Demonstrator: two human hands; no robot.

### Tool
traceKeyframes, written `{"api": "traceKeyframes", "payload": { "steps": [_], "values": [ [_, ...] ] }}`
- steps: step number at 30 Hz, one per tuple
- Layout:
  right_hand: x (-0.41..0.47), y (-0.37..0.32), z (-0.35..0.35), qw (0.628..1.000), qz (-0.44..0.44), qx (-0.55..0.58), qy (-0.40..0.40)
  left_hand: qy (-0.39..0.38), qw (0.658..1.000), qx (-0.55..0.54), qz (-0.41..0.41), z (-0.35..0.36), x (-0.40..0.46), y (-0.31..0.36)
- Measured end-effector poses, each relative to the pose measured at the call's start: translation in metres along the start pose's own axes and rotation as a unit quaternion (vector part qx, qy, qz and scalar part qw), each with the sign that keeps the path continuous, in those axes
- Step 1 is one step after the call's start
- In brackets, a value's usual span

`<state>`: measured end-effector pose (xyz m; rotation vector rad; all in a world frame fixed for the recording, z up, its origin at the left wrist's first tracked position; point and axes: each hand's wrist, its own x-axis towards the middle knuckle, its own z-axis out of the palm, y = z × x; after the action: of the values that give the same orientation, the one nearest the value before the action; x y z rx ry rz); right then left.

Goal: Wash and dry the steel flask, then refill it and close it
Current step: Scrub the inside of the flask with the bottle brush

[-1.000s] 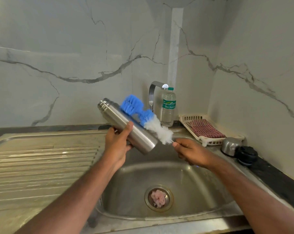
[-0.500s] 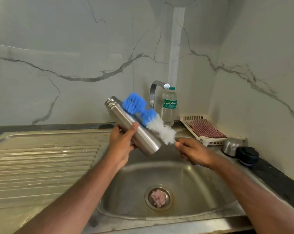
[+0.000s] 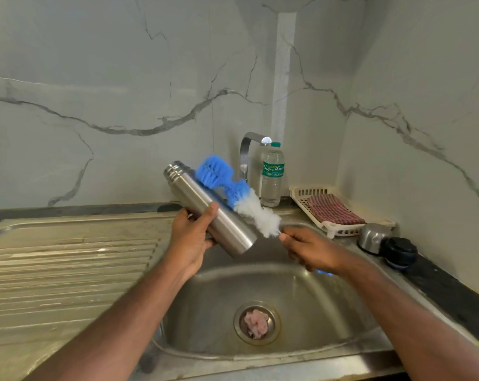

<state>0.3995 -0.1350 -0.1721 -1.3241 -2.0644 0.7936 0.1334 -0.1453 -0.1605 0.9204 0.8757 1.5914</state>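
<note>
Flask (image 3: pixel 209 211) tilted mid-frame over sink (image 3: pixel 301 350), gripped by my left hand (image 3: pixel 190 237); right hand (image 3: pixel 305 248) fingers clenched on brush (image 3: pixel 233 195) lying against flask.

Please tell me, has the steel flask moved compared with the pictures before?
Yes. The steel flask in the left hand shifted slightly rightward, its mouth end now nearer the tap.

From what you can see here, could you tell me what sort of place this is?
Most likely a home kitchen: a steel sink with a drainboard, a tap against marble-look wall tiles.
</note>
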Motion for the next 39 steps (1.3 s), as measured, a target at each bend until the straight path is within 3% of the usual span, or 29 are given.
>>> {"api": "traceKeyframes", "payload": {
  "steps": [4,12,20,23,27,34,39],
  "values": [
    [-0.006,0.01,-0.01,0.992,0.061,0.06,-0.088,0.038,0.998,-0.038,0.011,-0.016,0.007,0.008],
    [0.013,-0.035,0.042,0.995,-0.065,-0.036,0.061,-0.007,1.0,0.017,-0.002,0.002,-0.007,-0.002],
    [0.006,0.012,0.006,0.997,0.054,0.032,-0.048,0.064,0.991,-0.114,-0.001,-0.02,0.007,0.015],
    [0.013,-0.004,0.029,0.999,0.026,0.01,-0.038,0.059,0.994,-0.096,0.001,-0.016,0.004,0.008],
    [0.016,-0.026,0.043,0.996,-0.056,-0.059,0.041,0.036,0.998,-0.055,-0.017,-0.002,-0.002,-0.003],
    [0.003,0.001,0.009,0.996,0.006,0.072,-0.054,0.097,0.983,-0.155,0.02,-0.02,0.012,0.017],
    [0.016,-0.024,0.047,1.0,-0.022,-0.003,0.01,0.055,0.995,-0.078,0.001,-0.027,0.007,0.014]
  ]
}}
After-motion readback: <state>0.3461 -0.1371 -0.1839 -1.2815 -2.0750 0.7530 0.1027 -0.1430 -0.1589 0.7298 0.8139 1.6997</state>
